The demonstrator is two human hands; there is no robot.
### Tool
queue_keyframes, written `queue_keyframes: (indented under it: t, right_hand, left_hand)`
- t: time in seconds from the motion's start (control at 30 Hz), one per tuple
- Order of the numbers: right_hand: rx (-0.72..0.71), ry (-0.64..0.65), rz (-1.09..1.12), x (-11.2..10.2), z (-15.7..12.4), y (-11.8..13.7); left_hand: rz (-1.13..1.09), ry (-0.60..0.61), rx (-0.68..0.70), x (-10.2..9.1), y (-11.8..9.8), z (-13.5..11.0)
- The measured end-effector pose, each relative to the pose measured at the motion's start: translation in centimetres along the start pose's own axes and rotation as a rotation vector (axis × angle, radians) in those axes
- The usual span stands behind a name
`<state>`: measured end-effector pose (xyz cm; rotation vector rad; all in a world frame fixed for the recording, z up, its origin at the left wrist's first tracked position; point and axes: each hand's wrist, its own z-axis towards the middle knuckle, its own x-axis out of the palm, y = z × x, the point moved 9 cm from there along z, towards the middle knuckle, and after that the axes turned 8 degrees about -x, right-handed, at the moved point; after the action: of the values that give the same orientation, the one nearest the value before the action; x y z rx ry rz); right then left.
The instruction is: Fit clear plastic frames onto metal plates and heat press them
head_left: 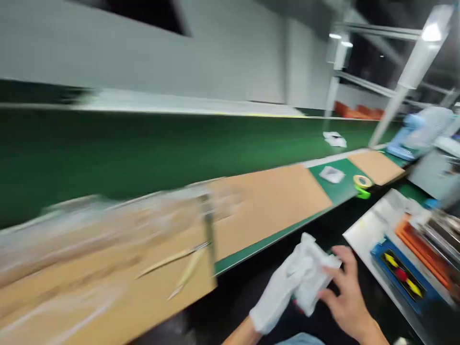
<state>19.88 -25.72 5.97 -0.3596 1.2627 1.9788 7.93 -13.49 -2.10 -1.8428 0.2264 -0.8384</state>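
Gloved left hand, bare right hand, white cloth between, near the bench edge.
Left: blurred plastic wrap [143, 218] on brown card; a pale-handled tool [168, 261] nearer. Centre: brown board [268, 203] on the green bench [247, 251]. Near, right of centre: left hand [275, 290] grasps the cloth [312, 280], held off the bench; right hand [345, 290], fingers bent at the cloth's right side, cannot tell whether pinching. Farther: white packet [331, 174], then tape roll [362, 181]. Near right: blue case [383, 251], orange tray [420, 256] beside it.
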Motion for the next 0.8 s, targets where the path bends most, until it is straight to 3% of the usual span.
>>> queue_keyframes:
  t: [0.1,0.17,0.23,0.33,0.5,0.63,0.7,0.73,0.8]
  right_hand:
    - [0.427,-0.223,0.470,3.1,0.3,-5.6]
    - [0.679,-0.177,0.694,6.7,0.3,-8.1]
    - [0.795,-0.070,0.778,9.0,0.9,-9.2]
    - [0.785,-0.001,0.746,9.1,2.7,-9.8]
    - [0.720,-0.094,0.631,6.1,4.8,-8.4]
    - [0.717,-0.125,0.608,5.2,4.9,-6.8]
    - [0.718,-0.115,0.576,4.9,4.5,-7.0]
    - [0.712,-0.111,0.554,4.6,4.3,-7.4]
    - [0.686,-0.110,0.498,4.0,3.9,-8.6]
  left_hand:
    - [-0.126,-0.155,0.180,-3.6,-2.7,-1.9]
    - [-0.130,-0.188,0.267,-4.0,-4.3,-2.0]
    - [-0.083,-0.229,0.282,-4.1,-5.0,-1.7]
    - [-0.017,-0.335,0.240,-5.1,-5.2,-1.6]
    - [0.132,-0.603,0.189,-9.1,-5.6,-2.2]
    - [0.091,-0.572,0.077,-10.3,-4.6,-0.8]
    - [0.091,-0.626,0.035,-10.5,-4.4,-0.7]
    - [0.133,-0.688,0.068,-10.6,-5.0,-1.1]
    - [0.287,-0.768,0.260,-9.8,-7.7,-2.4]
